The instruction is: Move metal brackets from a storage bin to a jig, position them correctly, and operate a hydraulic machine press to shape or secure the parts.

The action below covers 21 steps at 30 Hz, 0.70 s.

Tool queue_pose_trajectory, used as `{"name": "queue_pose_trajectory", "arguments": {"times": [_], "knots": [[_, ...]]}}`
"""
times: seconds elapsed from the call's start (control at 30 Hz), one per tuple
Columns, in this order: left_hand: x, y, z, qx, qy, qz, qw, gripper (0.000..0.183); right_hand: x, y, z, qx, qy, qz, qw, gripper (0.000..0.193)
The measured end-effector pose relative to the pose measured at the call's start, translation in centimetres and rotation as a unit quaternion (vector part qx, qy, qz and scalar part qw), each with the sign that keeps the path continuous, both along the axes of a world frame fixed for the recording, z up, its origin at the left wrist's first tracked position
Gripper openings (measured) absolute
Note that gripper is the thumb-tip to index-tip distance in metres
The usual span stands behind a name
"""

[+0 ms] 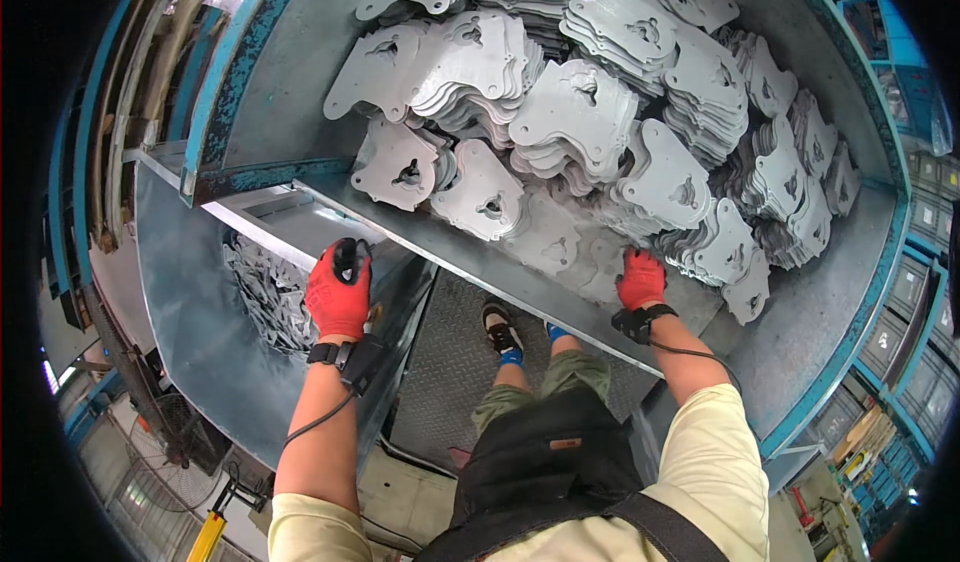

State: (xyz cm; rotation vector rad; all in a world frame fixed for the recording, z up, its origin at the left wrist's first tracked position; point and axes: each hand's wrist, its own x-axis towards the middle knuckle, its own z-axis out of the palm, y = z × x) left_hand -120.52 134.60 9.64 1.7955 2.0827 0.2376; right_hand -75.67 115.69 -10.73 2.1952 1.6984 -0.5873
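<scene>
Both my hands wear red gloves, the left showing black fingertips. My left hand (338,290) is closed, fingers curled in, beside a pale metal rail (262,234) of the lower bin; what it holds, if anything, is hidden. Inside the large bin, my right hand (641,280) is closed with its fingers curled down at the near edge of the flat metal plates. I cannot make out what lies under those fingers. Beyond it rise stacks of grey, shaped metal plates (665,177) with cut-out centres and small holes. One flat plate (545,234) lies left of the right hand.
The large bin has a blue side edge (862,307) and a low front lip (480,280). At the left, a lower metal bin (190,292) contains narrow metal scraps (268,297). My feet stand on a textured floor plate (440,362). A fan (170,452) stands at lower left.
</scene>
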Motion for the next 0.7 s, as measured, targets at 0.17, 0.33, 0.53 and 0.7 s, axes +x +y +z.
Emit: {"name": "queue_pose_trajectory", "arguments": {"times": [0.17,0.33,0.53,0.7], "knots": [[0.2,0.2,-0.2,-0.001,-0.002,-0.004,1.000,0.035,1.9,-1.4,-3.0,-0.030,-0.072,0.041,0.996,0.039],[0.3,0.1,-0.1,0.006,0.008,-0.015,1.000,0.035,2.4,-0.8,-4.0,-0.065,-0.028,-0.001,0.997,0.039],[-0.1,-0.1,-0.4,0.003,0.008,-0.007,1.000,0.035,2.2,0.7,-1.4,-0.048,0.042,-0.016,0.998,0.057],[0.6,0.2,0.0,-0.001,-0.007,0.000,1.000,0.036,3.1,-0.2,1.5,-0.009,0.025,0.036,0.999,0.051]]}}
